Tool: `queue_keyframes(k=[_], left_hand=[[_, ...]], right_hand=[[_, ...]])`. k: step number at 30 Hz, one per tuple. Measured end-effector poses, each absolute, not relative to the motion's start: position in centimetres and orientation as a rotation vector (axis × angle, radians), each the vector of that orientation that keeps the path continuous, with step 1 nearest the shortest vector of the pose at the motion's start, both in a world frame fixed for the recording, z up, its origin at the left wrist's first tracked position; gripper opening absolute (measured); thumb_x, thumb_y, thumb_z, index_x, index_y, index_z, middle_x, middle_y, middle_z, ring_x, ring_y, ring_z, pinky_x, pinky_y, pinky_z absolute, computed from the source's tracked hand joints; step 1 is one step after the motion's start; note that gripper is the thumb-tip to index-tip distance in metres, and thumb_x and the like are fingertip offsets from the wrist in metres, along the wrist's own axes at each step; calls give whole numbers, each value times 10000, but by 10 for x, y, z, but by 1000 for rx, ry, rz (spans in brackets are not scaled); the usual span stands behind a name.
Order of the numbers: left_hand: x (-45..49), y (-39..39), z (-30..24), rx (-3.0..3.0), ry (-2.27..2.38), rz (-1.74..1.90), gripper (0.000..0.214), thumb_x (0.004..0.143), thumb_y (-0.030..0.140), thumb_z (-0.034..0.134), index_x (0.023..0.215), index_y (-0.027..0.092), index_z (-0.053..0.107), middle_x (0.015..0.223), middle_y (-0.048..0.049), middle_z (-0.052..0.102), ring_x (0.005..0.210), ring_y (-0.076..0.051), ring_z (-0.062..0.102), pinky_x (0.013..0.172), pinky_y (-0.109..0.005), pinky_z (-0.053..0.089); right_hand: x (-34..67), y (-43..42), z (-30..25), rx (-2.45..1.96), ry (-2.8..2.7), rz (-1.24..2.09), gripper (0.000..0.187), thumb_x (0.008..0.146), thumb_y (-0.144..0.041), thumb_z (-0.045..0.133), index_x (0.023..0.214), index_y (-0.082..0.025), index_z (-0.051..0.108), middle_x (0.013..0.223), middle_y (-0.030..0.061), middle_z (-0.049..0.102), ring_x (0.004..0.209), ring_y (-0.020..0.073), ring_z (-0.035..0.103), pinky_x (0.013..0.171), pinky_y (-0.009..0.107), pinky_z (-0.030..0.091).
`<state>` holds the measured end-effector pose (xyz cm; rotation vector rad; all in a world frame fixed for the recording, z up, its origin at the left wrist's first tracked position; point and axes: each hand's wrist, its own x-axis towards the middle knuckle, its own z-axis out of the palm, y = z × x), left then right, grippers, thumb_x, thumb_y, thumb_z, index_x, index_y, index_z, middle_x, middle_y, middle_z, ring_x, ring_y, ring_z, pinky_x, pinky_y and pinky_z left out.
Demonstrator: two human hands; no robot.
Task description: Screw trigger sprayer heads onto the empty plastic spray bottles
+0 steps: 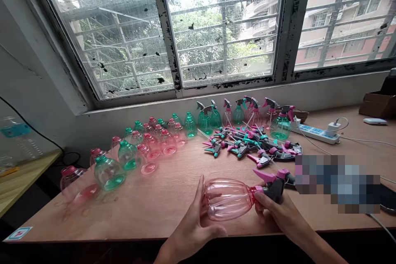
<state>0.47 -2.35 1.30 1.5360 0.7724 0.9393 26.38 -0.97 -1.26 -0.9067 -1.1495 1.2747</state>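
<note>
A clear pink spray bottle [230, 199] lies on its side in the air over the table's front edge, its base to the left. My left hand [198, 222] cups the base, with some fingers behind the clear plastic and the thumb stretched out below it. At the neck, the fingers of my right hand [278, 210] close round the collar of a black-and-pink trigger spray head [275, 185]. The head sits on the bottle's mouth; whether it is screwed tight I cannot tell.
Behind my hands lies a pile of loose spray heads [244, 142]. Several headless pink and green bottles [151, 146] stand to the left. Bottles with heads [238, 113] line the wall under the window. A power strip [318, 133] with cables lies at right, near a blurred patch.
</note>
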Motion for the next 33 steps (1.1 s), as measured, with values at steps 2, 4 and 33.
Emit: queue_keyframes(k=[2, 4, 33], left_hand=[[4, -23, 13, 1473, 755, 951, 1004, 807, 466, 776, 1567, 382, 125, 1597, -119, 376, 1433, -336, 413, 1158, -520, 370], [3, -23, 12, 1471, 762, 971, 921, 825, 440, 767, 1549, 414, 198, 1645, -83, 287, 1446, -337, 394, 1158, -518, 372], [3, -21, 4, 1711, 804, 1003, 897, 898, 346, 708, 1553, 460, 106, 1691, -37, 132, 1464, -322, 363, 1195, -511, 305]], right_hand=[[263, -11, -12, -907, -1170, 1265, 402, 798, -563, 747, 858, -180, 641, 564, -31, 607, 460, 153, 551, 495, 284, 428], [263, -11, -11, -903, -1184, 1245, 401, 808, -574, 727, 862, -185, 647, 563, -31, 609, 458, 158, 560, 505, 290, 443], [265, -9, -13, -870, -1175, 1291, 323, 877, -472, 719, 765, -175, 663, 633, 6, 676, 491, 134, 584, 521, 260, 458]])
